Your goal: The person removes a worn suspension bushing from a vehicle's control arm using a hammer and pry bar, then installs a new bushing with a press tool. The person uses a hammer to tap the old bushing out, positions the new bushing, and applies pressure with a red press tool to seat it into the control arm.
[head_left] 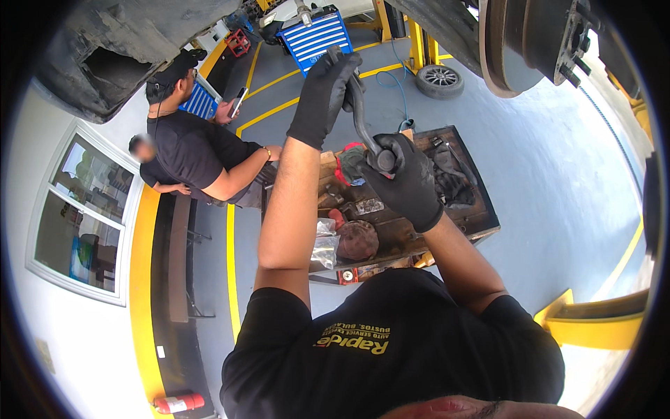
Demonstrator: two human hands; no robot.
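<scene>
Grip of the gloved left hand [324, 101] is closed around the upper part of a curved dark metal bar [361, 120], and its rounded lower end [386, 160] is clasped by the gloved right hand [406, 183], so that the bar is held at a slant above the counter [395, 241]. Control could be lost, it is judged, if grease is carried on either surface, since a smooth, bent shape is easily rolled within the fingers. Were the right grip slackened, the bulkier lower end could be dropped onto the plastic bags [324, 244] and loose parts below. The co-worker [199, 153] at the left could be struck if the bar were swung widely to that side. As for the hold itself, no wide gap is shown in either grip: the shaft is wrapped by the left fingers, while the lower end is enclosed by the right thumb and fingers, with its face left exposed. How firmly it is squeezed cannot be told, and the upper part is partly hidden by the left hand.
</scene>
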